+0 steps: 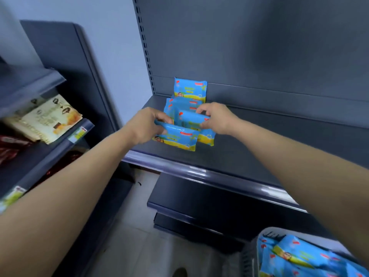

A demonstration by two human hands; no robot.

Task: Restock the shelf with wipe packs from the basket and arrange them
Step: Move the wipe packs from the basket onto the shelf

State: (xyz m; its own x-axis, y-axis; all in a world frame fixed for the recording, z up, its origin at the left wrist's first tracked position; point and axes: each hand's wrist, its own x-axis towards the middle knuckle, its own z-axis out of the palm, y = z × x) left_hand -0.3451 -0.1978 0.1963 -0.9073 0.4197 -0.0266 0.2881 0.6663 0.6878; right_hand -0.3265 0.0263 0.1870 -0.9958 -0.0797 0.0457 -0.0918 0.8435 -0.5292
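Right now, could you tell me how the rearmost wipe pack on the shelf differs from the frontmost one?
The rearmost pack stands against the back panel, untouched; the frontmost pack is gripped by the left hand. The rearmost pack's lower part is hidden by other packs; the frontmost pack's face shows. Both wear blue-and-yellow wrappers.

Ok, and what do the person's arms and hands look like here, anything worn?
The left forearm and right forearm are bare up to the frame edge, with no sleeves in view. The left hand and right hand are ungloved; no watch, ring or wristband shows.
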